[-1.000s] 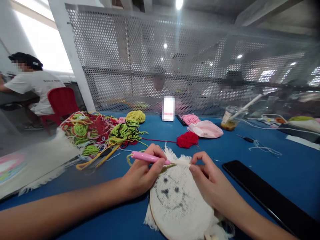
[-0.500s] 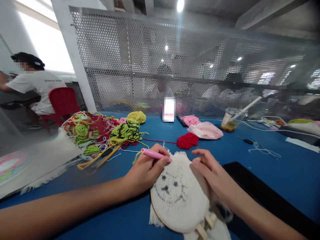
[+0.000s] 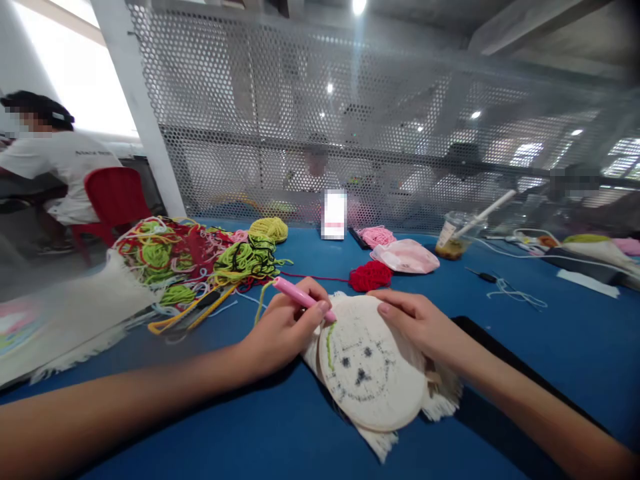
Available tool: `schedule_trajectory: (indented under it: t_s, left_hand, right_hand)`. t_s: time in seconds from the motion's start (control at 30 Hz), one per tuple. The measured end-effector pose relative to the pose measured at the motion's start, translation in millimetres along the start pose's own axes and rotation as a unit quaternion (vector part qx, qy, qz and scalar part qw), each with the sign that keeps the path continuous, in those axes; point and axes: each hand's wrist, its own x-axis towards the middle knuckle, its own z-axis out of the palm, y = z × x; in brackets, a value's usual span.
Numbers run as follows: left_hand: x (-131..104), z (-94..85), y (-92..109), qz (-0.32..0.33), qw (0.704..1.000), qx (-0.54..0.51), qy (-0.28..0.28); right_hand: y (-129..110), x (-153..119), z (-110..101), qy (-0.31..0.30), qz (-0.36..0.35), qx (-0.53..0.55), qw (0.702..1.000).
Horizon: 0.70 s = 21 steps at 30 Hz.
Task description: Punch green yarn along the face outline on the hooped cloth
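A round hoop with cream cloth point(image 3: 373, 373) shows a dark dotted face and a short green yarn line at its left edge. My left hand point(image 3: 290, 323) is closed round a pink pen-shaped tool point(image 3: 303, 297), its tip touching the cloth at the hoop's upper left. Green yarn trails from the tool's top end. My right hand point(image 3: 413, 320) grips the hoop's upper right edge, fingers behind or along the rim and thumb on the cloth. Frayed cloth hangs out below the hoop.
Tangled yarn point(image 3: 170, 260) and a yellow-handled cutter lie left. Beyond the hoop are red yarn point(image 3: 370, 275), a pink packet point(image 3: 406, 257), a phone point(image 3: 334, 215) and a cup with a straw point(image 3: 451, 239). A black item point(image 3: 500, 353) lies right. A person point(image 3: 65, 153) sits far left.
The hoop has turned, moving its wooden clamp to the right, and the green line has come into view. My right hand, earlier with fingers raised, now grips the rim. The view has shifted slightly.
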Motion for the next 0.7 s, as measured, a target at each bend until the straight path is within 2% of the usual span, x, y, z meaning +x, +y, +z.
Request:
schedule_trajectory:
  t_s: [0.1,0.17,0.33,0.4,0.47,0.53,0.57,0.63,0.7]
  left_hand:
    - [-3,-0.6,-1,0.019,1.000,0.004,-0.021]
    - [-4,-1.4,-1,0.038,0.999,0.009,-0.035]
    - [-6,-5.0,1,0.048,0.997,0.034,-0.052]
    - [-6,-6.7,4,0.047,0.995,0.062,-0.065]
    - [-7,-7.7,7,0.039,0.992,0.093,-0.080]
    - [-7,-7.7,9,0.028,0.991,0.107,-0.080]
    - [-7,-7.4,9,0.023,0.991,0.106,-0.073]
    - [-8,-6.4,7,0.015,0.993,0.106,-0.058]
    - [-10,-5.8,5,0.020,0.991,0.117,-0.054]
  right_hand:
    - [-11,10,-6,-0.090,-0.002,0.011,0.996]
    - [-19,18,-9,-0.137,-0.020,-0.021,0.990]
    - [-31,41,-4,-0.171,-0.106,-0.183,0.962]
    - [-30,45,2,-0.151,-0.136,-0.272,0.941]
    - [-28,42,7,-0.072,-0.142,-0.385,0.909]
    - [-24,31,8,0.020,-0.107,-0.480,0.870]
    - [-21,24,7,0.042,-0.070,-0.506,0.859]
    - [-15,7,2,0.026,0.034,-0.503,0.863]
    - [-7,-7,-5,-0.026,0.099,-0.444,0.890]
